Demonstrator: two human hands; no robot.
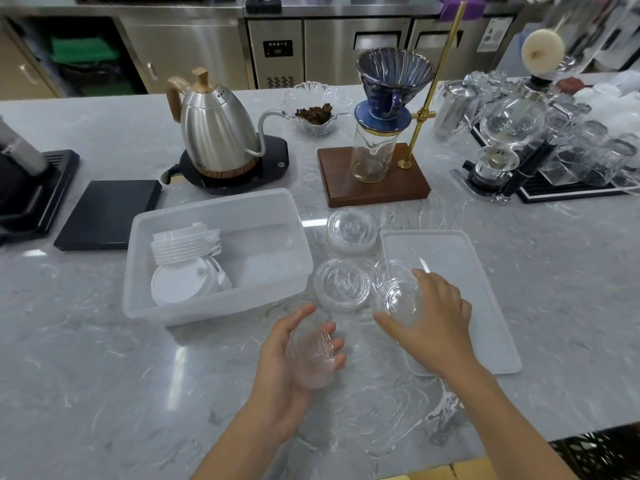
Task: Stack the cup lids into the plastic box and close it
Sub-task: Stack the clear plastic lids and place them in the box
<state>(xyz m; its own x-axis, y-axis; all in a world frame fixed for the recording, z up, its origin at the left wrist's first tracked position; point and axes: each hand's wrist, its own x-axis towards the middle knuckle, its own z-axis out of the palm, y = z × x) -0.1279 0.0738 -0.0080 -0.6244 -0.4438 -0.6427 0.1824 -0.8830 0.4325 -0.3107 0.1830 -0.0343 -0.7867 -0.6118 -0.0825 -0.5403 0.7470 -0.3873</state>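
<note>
From the head camera, the left hand [294, 355] lies palm-up over the grey marbled counter [104, 358], its fingers curled loosely around a stack of clear domed plastic cup lids [313, 356] that rests in the palm, thumb raised beside it. The right hand [433, 320] reaches in palm-down, thumb and fingers pinching another clear domed lid [400, 299] by its rim, held at the near left corner of the flat translucent box lid [485, 289] lying on the counter. Between the hands and the open translucent plastic box [277, 209] sit two more stacks of clear lids, a near one [341, 285] and a far one [351, 230]. Inside the box, at its left end, white cup lids [183, 251] are stacked, some tilted on edge.
</note>
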